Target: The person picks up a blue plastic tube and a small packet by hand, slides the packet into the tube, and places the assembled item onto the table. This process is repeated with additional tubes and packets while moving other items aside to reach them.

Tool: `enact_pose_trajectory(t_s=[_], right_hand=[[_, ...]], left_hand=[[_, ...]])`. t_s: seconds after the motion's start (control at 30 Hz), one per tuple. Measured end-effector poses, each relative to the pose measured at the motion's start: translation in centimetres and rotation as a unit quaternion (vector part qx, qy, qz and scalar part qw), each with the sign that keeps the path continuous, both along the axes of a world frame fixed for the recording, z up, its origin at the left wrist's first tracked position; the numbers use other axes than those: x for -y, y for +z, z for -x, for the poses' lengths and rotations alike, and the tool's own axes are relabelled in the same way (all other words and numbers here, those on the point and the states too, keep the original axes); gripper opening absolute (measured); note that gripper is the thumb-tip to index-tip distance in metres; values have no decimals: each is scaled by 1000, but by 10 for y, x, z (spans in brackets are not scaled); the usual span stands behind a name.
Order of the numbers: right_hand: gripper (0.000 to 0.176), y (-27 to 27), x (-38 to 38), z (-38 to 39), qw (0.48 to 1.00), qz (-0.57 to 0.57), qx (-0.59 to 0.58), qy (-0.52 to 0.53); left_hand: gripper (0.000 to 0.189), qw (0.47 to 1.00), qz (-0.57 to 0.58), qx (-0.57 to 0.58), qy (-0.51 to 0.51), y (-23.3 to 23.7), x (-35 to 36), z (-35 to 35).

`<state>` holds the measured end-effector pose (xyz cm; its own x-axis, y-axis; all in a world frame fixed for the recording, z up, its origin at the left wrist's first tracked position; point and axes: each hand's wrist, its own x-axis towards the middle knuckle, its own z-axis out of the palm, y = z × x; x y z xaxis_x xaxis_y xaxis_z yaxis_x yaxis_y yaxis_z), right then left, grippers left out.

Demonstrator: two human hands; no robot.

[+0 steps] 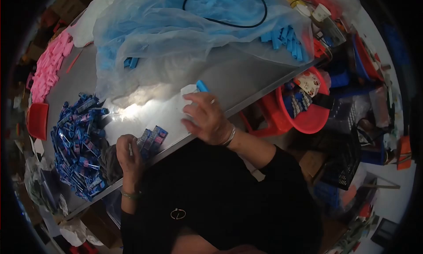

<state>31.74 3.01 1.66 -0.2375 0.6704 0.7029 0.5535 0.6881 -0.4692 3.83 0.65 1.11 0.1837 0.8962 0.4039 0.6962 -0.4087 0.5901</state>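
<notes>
My left hand point(128, 156) is at the table's near edge with its fingers curled in. Right beside it lie a few small blue printed packets point(154, 138); whether the fingers grip one is hidden. My right hand point(206, 118) hovers over the table, its fingers apart and pointing left, with nothing visible between them. Just beyond its knuckles is a small bright blue piece point(202, 86), next to a pale whitish scrap point(188, 90). A large heap of similar dark blue packets point(79, 143) spreads to the left of my left hand.
A clear plastic bag point(154, 55) of light blue pieces covers the table's far side. Pink pieces point(50, 64) are piled at far left, above a red scoop-like container point(37, 121). A red basin point(310, 121) stands beyond the metal table edge point(264, 91) on the right.
</notes>
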Motion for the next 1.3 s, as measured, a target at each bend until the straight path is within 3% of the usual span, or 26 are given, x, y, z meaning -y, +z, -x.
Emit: enact_pose_trajectory(t_s=[0.07,0.17,0.27,0.33,0.4,0.43,0.5,0.53,0.6,0.67,0.8,0.87,0.97,1.07,1.2,1.3], right_hand=[[18,2,-5,-42,995,-27,30,-88],[11,6,3,-114,973,-21,32,-226],[7,-3,18,-205,935,-1,67,-348],[12,-12,33,-276,895,-19,159,-415],[18,-22,56,-341,831,55,257,-490],[18,-21,66,-360,832,56,255,-490],[41,-16,85,-394,684,272,386,-556],[41,-22,95,-417,686,269,386,-554],[64,-50,105,-460,566,341,541,-520],[75,-69,103,-481,514,418,540,-519],[75,-81,105,-489,507,440,543,-506],[75,-86,107,-494,472,499,536,-492],[75,-100,116,-506,486,410,561,-531],[73,-85,110,-501,456,449,586,-497],[71,-105,112,-528,481,443,570,-498],[60,-109,121,-551,500,394,584,-504]], left_hand=[[9,1000,15,-10,3,-2,-2,-5],[6,997,42,-64,0,-10,-8,-2],[9,992,-38,-117,-22,-12,-18,-3],[11,985,-58,-154,-54,-9,-23,-2],[12,987,-56,-147,-40,-5,-27,-2],[12,988,-52,-140,-23,-3,-27,-2],[10,989,-54,-135,-10,3,-28,-3],[9,990,-58,-126,6,5,-28,-5],[7,992,-60,-110,12,9,-28,-9],[6,993,-63,-95,22,13,-26,-11],[9,991,-64,-107,40,12,-24,-11],[10,992,-61,-103,42,12,-22,-11],[11,991,-57,-99,62,13,-21,-14],[11,989,-68,-105,74,10,-20,-14],[12,989,-52,-108,83,14,-16,-13],[11,990,-54,-96,86,15,-15,-15]])
